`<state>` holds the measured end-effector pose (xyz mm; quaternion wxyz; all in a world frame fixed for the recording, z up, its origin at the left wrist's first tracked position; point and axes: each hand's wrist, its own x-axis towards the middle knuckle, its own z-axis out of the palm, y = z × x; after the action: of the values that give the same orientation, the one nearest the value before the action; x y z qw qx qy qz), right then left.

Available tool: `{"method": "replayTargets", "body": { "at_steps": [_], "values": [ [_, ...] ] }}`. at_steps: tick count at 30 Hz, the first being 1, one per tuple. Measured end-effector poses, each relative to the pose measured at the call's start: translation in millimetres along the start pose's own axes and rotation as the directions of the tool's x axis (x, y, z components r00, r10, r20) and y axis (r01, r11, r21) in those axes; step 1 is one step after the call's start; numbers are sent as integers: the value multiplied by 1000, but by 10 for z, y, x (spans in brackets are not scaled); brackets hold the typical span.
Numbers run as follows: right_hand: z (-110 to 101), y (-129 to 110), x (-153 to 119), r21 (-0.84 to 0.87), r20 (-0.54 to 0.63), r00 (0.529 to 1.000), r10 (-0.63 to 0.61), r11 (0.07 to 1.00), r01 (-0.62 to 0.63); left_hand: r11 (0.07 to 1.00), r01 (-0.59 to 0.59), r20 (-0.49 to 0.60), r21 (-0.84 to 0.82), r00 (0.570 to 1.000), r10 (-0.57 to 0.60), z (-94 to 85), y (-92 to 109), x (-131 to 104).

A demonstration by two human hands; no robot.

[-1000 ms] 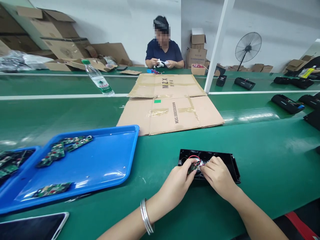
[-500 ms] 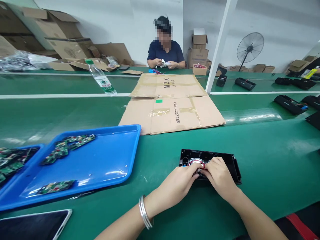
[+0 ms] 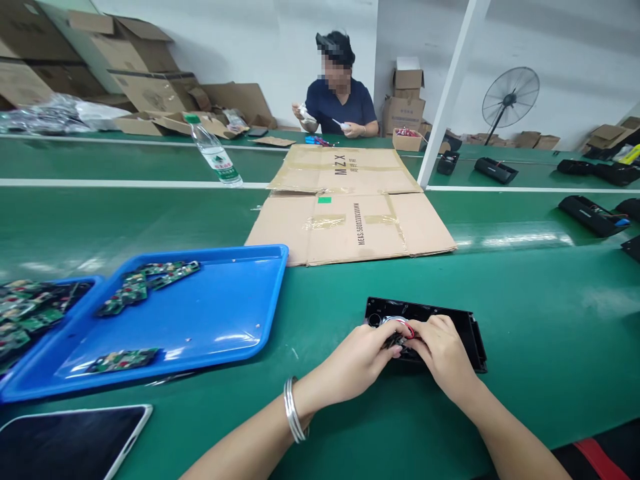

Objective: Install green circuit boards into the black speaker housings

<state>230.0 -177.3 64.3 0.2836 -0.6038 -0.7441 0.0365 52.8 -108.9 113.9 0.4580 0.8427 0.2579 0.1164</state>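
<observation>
A black plastic housing (image 3: 460, 328) lies on the green table, with a round part and red and white wires (image 3: 404, 325) inside it. Over its left half, my left hand (image 3: 367, 353) is closed, thumb and fingers pinched at the wires. My right hand (image 3: 443, 343) meets it from the other side, its fingers also closed at the wire bundle. The fingertips cover most of what they grip, so the exact part in each pinch is hard to see. A silver bangle is on my left wrist.
To the left are a blue tray (image 3: 220, 320) with several green circuit boards (image 3: 125, 360) and a tablet (image 3: 70, 440). Flattened cardboard (image 3: 345, 227) lies ahead, beside a water bottle (image 3: 215, 153). Across the table sits a co-worker (image 3: 343, 100). More black housings (image 3: 590, 215) stand at right.
The view has shifted slightly, so the scene sits a little further right. My hands stay at the housing, fingers moving slightly at the wires. The co-worker's hands have moved apart.
</observation>
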Motion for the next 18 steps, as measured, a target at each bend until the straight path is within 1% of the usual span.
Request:
{"method": "replayTargets", "body": {
  "at_steps": [2,4,5,6,8,9,10,11,13,15,17,18],
  "values": [
    [-67,39,-3,120,65,996,66,990,-74,1000,16,-18,2,1000,-16,-13,14,-14],
    [-170,110,-7,246,107,982,158,952,-180,998,56,-39,16,998,-55,-32,23,-35],
    [-223,155,-9,281,84,973,217,931,-232,995,89,-48,32,995,-88,-42,22,-46],
    [-271,204,-12,295,27,960,280,915,-275,991,127,-61,50,990,-124,-53,18,-54],
    [-335,298,-15,271,-131,916,380,902,-336,978,195,-86,77,978,-188,-76,5,-63],
    [-349,336,-16,251,-189,896,402,902,-351,973,216,-90,80,974,-209,-89,1,-62],
    [-353,364,-15,232,-219,888,405,905,-356,970,229,-89,77,971,-222,-101,0,-57],
    [-352,381,-12,215,-225,889,398,910,-353,969,237,-87,70,969,-230,-114,2,-48],
    [-347,382,-3,175,-192,914,356,929,-325,966,253,-87,51,965,-248,-138,10,-23],
    [-360,353,1,124,-107,953,282,955,-269,960,278,-112,21,955,-275,-152,10,9],
    [-386,315,-8,72,50,979,196,977,-199,955,296,-131,-20,946,-296,-152,-9,40],
    [-397,299,-19,51,148,976,158,985,-167,952,303,-136,-40,943,-305,-148,-25,53]
  ]
}}
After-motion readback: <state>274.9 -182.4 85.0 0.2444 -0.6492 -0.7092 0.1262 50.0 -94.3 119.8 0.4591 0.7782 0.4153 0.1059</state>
